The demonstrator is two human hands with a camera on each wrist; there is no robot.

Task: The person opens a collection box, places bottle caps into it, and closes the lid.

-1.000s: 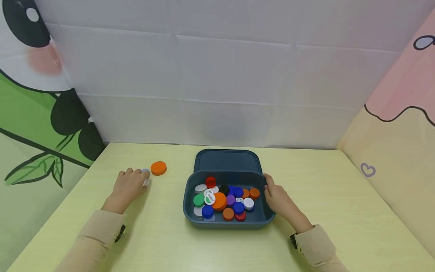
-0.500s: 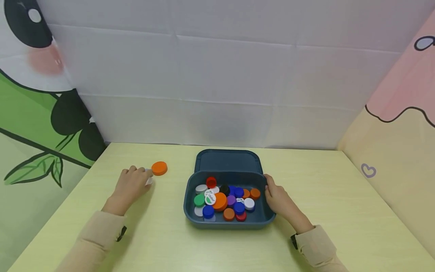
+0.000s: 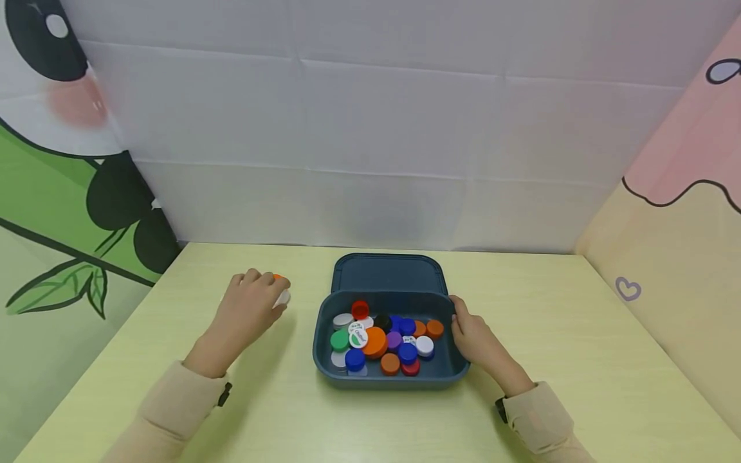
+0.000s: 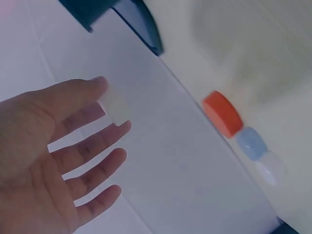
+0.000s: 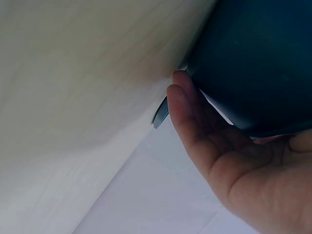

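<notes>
Between its thumb and index finger, my left hand (image 3: 246,315) pinches a white bottle cap (image 4: 116,105), lifted above the table. Behind that hand, an orange cap (image 4: 223,113) lies on the table, mostly hidden in the head view. Next to it sit a light blue cap (image 4: 252,144) and a whitish translucent cap (image 4: 272,167). My right hand (image 3: 480,341) grips the right wall of a dark blue box (image 3: 393,383), fingers against the outside and thumb at the rim. Inside the box is a loose pile of bottle caps, with a large orange cap (image 3: 375,343) near the middle.
A dark blue lid (image 3: 388,272) lies flat directly behind the box. The pale wooden table (image 3: 278,411) ends at a white sheet (image 3: 382,128) at the back, with printed panels at both sides.
My left hand has risen from the table and moved right, carrying the white cap and passing in front of the orange cap. My right hand and the box have stayed in place.
</notes>
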